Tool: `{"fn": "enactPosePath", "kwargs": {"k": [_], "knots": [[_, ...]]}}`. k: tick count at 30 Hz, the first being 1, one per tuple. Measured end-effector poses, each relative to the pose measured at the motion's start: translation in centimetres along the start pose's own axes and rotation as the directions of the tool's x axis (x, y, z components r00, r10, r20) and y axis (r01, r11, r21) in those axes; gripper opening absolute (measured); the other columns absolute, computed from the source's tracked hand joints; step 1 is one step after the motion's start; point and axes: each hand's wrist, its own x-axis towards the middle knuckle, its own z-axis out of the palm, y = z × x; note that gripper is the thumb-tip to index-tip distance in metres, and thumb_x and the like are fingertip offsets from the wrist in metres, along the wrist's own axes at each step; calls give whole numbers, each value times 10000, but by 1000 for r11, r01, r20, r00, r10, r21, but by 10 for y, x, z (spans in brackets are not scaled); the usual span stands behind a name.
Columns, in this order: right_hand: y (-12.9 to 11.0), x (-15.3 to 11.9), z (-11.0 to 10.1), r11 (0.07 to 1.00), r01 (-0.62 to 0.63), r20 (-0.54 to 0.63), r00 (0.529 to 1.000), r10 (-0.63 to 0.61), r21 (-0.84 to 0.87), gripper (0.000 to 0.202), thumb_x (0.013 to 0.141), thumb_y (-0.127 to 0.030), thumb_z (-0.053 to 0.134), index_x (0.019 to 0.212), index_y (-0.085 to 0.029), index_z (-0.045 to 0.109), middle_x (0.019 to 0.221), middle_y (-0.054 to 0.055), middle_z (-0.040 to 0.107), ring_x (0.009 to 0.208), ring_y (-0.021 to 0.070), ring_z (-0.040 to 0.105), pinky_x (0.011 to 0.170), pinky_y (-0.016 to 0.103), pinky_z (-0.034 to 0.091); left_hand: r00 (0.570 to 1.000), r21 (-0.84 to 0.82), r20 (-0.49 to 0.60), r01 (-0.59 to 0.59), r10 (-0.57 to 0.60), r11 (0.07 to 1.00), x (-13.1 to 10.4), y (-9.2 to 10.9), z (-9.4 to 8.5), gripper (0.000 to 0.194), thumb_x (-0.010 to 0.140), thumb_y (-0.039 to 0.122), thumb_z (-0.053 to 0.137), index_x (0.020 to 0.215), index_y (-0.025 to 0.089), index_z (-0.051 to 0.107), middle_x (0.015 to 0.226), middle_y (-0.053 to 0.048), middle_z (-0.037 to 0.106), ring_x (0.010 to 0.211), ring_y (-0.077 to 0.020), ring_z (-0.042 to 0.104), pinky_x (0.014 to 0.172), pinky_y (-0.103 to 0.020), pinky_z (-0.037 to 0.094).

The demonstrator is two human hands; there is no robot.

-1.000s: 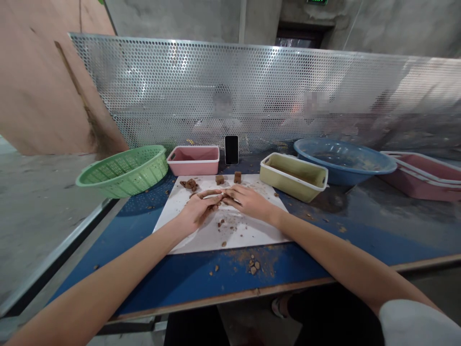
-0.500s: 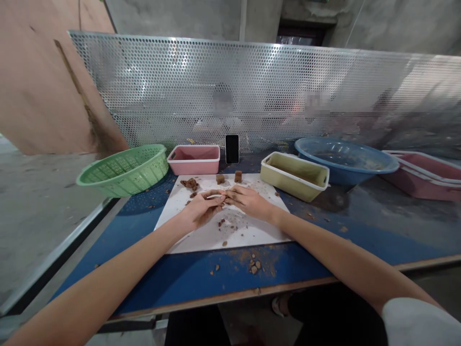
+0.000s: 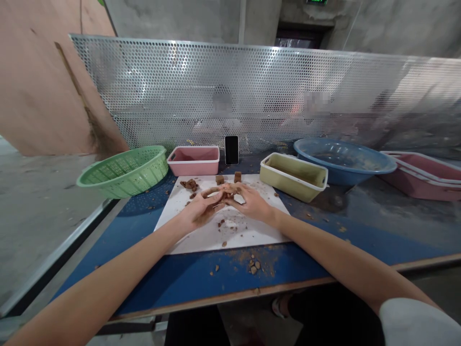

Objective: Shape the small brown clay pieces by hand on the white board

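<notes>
Right hand (image 3: 254,203) now more curled — green sign (image 3: 317,2) illegible

White right sleeve (image 3: 406,322), bare forearms (image 3: 137,259), bare left hand (image 3: 200,208) and right hand (image 3: 252,203), black trousers (image 3: 334,317), pale-edged shoe (image 3: 278,307)

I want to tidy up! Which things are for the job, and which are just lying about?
Seemingly for the job:
small brown lump between left grip and right grip
flat white rectangular board
two small brown blocks
rough brown clump

Seemingly just lying about:
green plastic basket with holes
pink rectangular plastic tubs
yellow-green rectangular tub
round blue plastic basin
upright black-screened device
</notes>
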Motion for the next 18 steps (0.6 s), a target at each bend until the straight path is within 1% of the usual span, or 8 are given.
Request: {"fn": "enactPosePath", "kwargs": {"k": [4, 5, 8, 10, 14, 18], "knots": [[-1, 2, 0, 999, 52, 42, 998, -52, -4, 290, 1088, -400, 619, 1340, -262, 659, 1181, 89, 773, 1137, 262, 724, 1012, 467, 605, 999, 2, 32, -21, 21, 1000, -1, 0, 0, 366, 734, 57, 951, 1047, 151, 785, 948, -59, 798, 823, -146, 753, 828, -260, 616], [-1, 2, 0, 998, 59, 43, 997, -59, -2, 276, 1083, -397, 627, 1317, -256, 663, 1156, 86, 774, 1111, 260, 726, 1001, 463, 606, 999, -3, 39, -19, 19, 1000, -1, 0, 0, 390, 715, 56, 963, 1048, 150, 784, 928, -54, 796, 811, -142, 750, 816, -252, 610], [-2, 3, 0, 996, 87, 16, 996, -88, 18, 297, 1073, -393, 648, 1336, -256, 650, 1230, 94, 755, 1152, 259, 718, 1017, 465, 606, 999, -31, 53, -3, 4, 1000, 2, -3, -3, 460, 669, 49, 988, 1068, 151, 785, 942, -64, 804, 838, -146, 758, 807, -235, 602], [-2, 3, 1, 992, 117, 2, 993, -118, 38, 297, 1081, -386, 635, 1351, -262, 653, 1268, 104, 740, 1192, 255, 712, 1019, 455, 614, 998, -54, 56, 14, -11, 998, 3, -5, -3, 472, 662, 37, 988, 1074, 154, 790, 941, -63, 805, 824, -137, 756, 793, -224, 600], [1, 4, 3, 987, 150, -20, 989, -149, 58, 252, 1095, -339, 612, 1324, -265, 686, 1245, 107, 747, 1193, 242, 720, 1017, 438, 627, 999, -90, 25, 46, -44, 995, 3, -5, -1, 432, 684, -23, 948, 1045, 159, 797, 856, -36, 783, 743, -113, 732, 764, -219, 604], [1, 5, 5, 982, 171, -48, 985, -168, 76, 245, 1102, -311, 599, 1312, -237, 701, 1252, 113, 751, 1184, 232, 726, 1007, 424, 632, 999, -87, 10, 41, -40, 995, 2, -2, -1, 378, 745, -36, 898, 1053, 157, 799, 886, -47, 791, 769, -120, 748, 765, -213, 617]]}}
